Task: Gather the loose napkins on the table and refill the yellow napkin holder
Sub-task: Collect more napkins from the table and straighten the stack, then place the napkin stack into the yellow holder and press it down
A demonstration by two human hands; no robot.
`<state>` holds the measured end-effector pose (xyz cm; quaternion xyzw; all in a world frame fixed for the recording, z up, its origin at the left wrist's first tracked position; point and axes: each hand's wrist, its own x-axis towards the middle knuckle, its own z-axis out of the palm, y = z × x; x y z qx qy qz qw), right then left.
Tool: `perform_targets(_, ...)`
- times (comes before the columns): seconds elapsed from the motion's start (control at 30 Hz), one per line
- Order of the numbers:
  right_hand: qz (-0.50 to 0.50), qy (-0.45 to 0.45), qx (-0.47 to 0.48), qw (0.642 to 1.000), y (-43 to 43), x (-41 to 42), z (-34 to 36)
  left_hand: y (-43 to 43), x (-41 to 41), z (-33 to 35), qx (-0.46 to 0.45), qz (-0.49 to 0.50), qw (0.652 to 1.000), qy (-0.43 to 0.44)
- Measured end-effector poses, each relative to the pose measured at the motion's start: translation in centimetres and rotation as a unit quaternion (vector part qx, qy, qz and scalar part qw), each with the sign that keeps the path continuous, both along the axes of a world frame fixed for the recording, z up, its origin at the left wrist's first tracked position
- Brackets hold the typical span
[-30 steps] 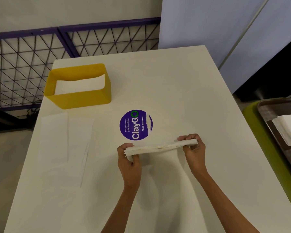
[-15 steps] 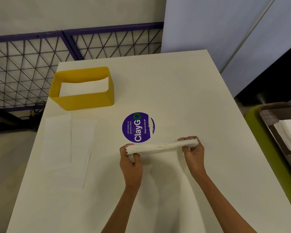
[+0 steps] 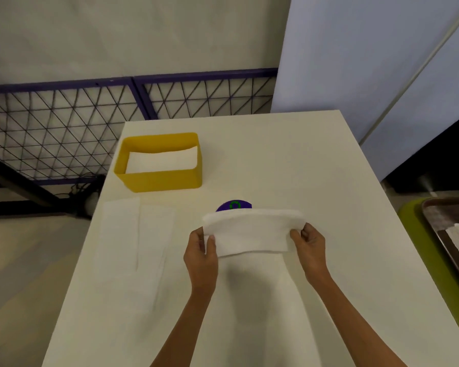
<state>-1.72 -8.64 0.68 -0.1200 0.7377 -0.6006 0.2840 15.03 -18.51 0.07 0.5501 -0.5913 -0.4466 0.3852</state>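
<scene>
head view, left hand point(image 3: 200, 250): we see it pinching the left end of the napkin stack point(image 3: 252, 231), thumb on top.
right hand point(image 3: 309, 243): pinches the right end, fingers curled.
napkin stack: held between both hands above the bench point(image 3: 276, 154).
yellow napkin holder point(image 3: 159, 181): beyond the left hand.
loose napkins point(image 3: 133, 247): flat, left of it.
sticker point(image 3: 233, 205): purple, behind the stack; lettering hidden.

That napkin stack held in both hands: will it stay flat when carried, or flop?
Likely floppy: the stack bows between the left hand and the right hand, which grip its ends. It is probably light, since fingers and thumbs alone hold it up. The sheets look loose, so they may slide apart if one end is let go.
</scene>
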Motion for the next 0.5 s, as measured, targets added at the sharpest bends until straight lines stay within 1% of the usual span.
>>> perform_targets(0.07,0.011,0.007,0.013,1.0,-1.5,0.3,0.8,-1.5,0.5,1.3,0.003,0.017,0.999,0.029)
perform_targets(0.17,0.017,-0.005,0.004,1.0,-4.6,1.0,2.4,-4.3,1.6,3.4,0.006,0.044,0.998,0.053)
perform_targets(0.3,0.004,-0.009,-0.01,1.0,-8.8,1.8,4.5,-8.5,2.9,5.2,-0.011,0.047,0.999,0.025)
perform_targets(0.5,0.035,0.054,-0.002,0.998,-16.1,2.8,7.2,-15.8,4.8,7.8,-0.022,0.043,0.999,-0.007)
